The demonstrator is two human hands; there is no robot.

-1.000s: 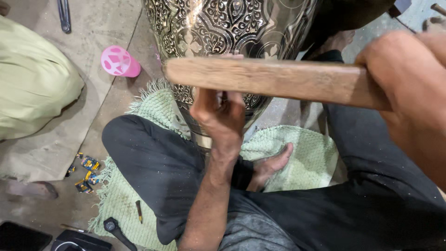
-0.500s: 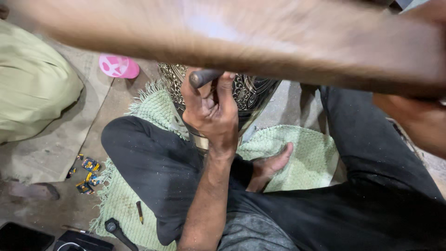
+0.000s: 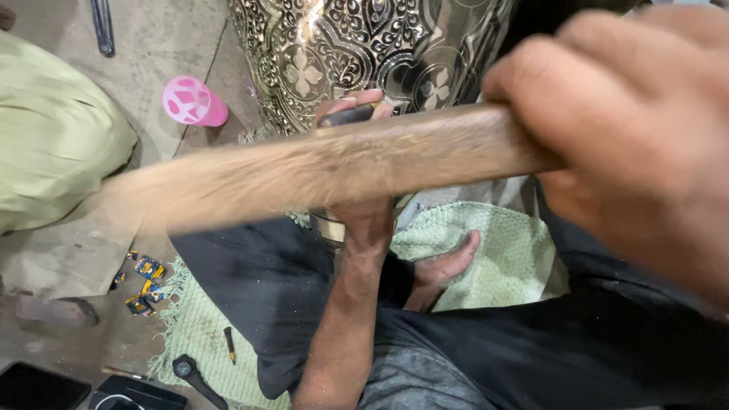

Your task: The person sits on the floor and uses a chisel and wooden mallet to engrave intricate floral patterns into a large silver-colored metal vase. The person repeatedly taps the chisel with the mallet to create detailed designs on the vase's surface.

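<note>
A large engraved metal vessel (image 3: pixel 364 53) with floral patterns stands between my legs at the top of the view. My left hand (image 3: pixel 357 114) is closed on a dark metal chisel (image 3: pixel 345 116) held against the vessel's lower wall; most of that hand is hidden behind the stick. My right hand (image 3: pixel 630 144), close to the camera and blurred, grips a thick wooden stick (image 3: pixel 334 171) that runs across the view in front of the left hand. The stick's left end is smeared by motion.
A green woven mat (image 3: pixel 493 250) lies under my crossed legs and bare foot (image 3: pixel 444 269). A pink plastic cup (image 3: pixel 194 101) lies on the floor at left, near a pale green cloth bundle (image 3: pixel 53 129). Small tools (image 3: pixel 199 376) and wrappers (image 3: pixel 144 285) lie at lower left.
The wooden stick swung up close to the camera half a second ago and has now come down lower, level with the chisel. My left hand has stayed at the vessel.
</note>
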